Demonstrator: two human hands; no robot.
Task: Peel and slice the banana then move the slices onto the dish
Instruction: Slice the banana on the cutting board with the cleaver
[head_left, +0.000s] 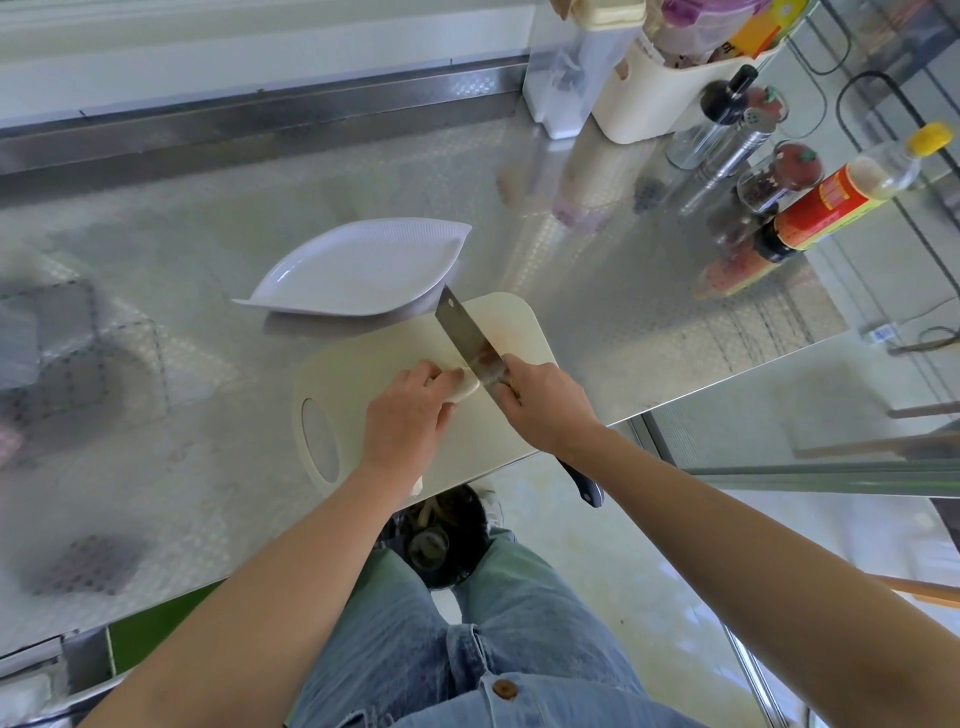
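Observation:
A peeled banana (464, 388) lies on the cream cutting board (363, 364); only its pale end shows past my fingers. My left hand (410, 410) curls over the banana and holds it down. My right hand (545, 410) grips a cleaver (467, 338) by its dark handle, and the blade stands edge-down against the banana's exposed end. Blurry pale slices seem to lie just right of the blade. The white leaf-shaped dish (358, 270) sits behind the board, touching its far edge, with nothing on it.
The steel table's near edge runs just under the board. At the back right stand a cream caddy (660, 98), a clear container (571, 78), glass shakers (774, 179) and a yellow-capped bottle (841, 197). A bin (441, 535) sits on the floor by my legs.

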